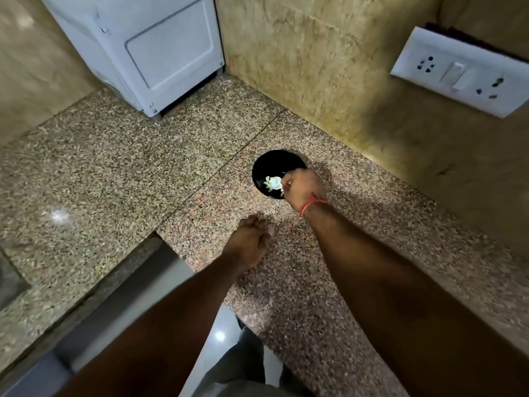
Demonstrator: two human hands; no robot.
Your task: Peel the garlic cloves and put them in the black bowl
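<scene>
Round black bowl sat on the speckled granite counter, near the mottled beige stone wall. Pale, glossy peeled garlic cloves lay clustered inside it. Right hand, thin red thread at the wrist, was over the bowl's near rim, fingers curled; whether they pinched anything could not be told. Left hand rested on the counter, fingers relaxed, holding nothing. White boxy appliance at the far left; white switch plate on the wall.

Single head-worn wide-angle view, looked steeply down from above—faced the bench corner and wall, at arm's reach
</scene>
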